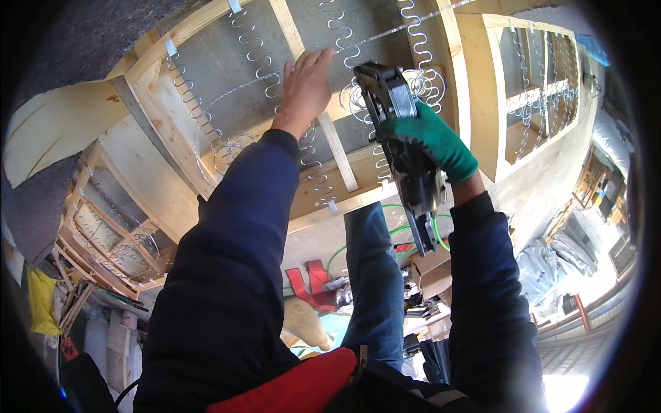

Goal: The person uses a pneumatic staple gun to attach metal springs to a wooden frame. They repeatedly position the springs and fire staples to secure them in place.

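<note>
Gripping black staple gun over sprung wooden frame: my green-gloved right hand. Left hand (bare, fingers extended, holding nothing) over wooden slat; contact unclear on my remote feed.

Green glove; black tool; right sleeve perhaps navy.

Black power fastening tool at 1 o'clock, over open wooden frame at 12.
Tool: bulky body, silvery panel near upper end, long axis 11 to 5 o'clock; overlaps frame's lower rail, contact unclear. Frame: pale bare timber, narrow slat across it, also running 11 to 5. Zigzag wire springs span either side of slat, some clipped at rails; thin cross wire runs 8 to 2 through them.
</note>
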A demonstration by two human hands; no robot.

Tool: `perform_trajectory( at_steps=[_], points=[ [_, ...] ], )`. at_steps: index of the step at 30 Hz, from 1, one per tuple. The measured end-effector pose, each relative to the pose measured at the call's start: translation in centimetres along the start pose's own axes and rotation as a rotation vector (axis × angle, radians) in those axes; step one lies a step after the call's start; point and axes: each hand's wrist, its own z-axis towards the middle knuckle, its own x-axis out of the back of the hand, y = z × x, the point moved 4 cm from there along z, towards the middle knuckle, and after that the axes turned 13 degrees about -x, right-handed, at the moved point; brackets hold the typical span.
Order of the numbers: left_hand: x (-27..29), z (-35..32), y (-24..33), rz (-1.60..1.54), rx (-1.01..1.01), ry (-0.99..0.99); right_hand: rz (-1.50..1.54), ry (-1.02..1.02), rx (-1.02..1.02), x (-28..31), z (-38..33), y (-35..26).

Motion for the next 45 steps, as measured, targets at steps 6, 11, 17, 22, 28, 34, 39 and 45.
perform_trajectory(
  at_steps=[6, 11, 17, 22, 28, 34, 39, 45],
  points=[
    [0.2, 0.3, -0.8, -0.101, 0.019, 0.068, -0.030, -0.068, 0.051, 0.3, 4.9, -2.2],
    [-0.2, 0.0, -1.6, -0.201, 0.000, 0.147, -0.110, -0.043, 0.009, 0.2, 7.7, -3.0],
    [-0.6, 0.0, -1.2, -0.117, 0.030, 0.116, -0.062, 0.005, 0.061, 0.3, 8.8, -4.2],
    [-0.4, 0.1, -1.1, -0.124, 0.044, 0.073, -0.015, 0.078, 0.004, 1.1, 8.3, -4.4],
    [-0.3, -0.1, -0.8, -0.091, 0.006, 0.123, -0.167, 0.053, -0.030, 1.9, 8.7, -4.5],
    [-0.4, -0.3, -0.8, -0.038, -0.076, 0.117, -0.104, 0.025, 0.020, 1.7, 9.3, -4.6],
    [1.5, -1.4, 0.4, -0.052, -0.069, 0.248, -0.131, 0.006, -0.062, 1.7, 9.6, -5.3],
    [5.3, -11.8, 2.9, -0.362, -0.022, 0.351, -0.117, 0.047, -0.134, 0.8, 10.3, -5.6]
  ],
)
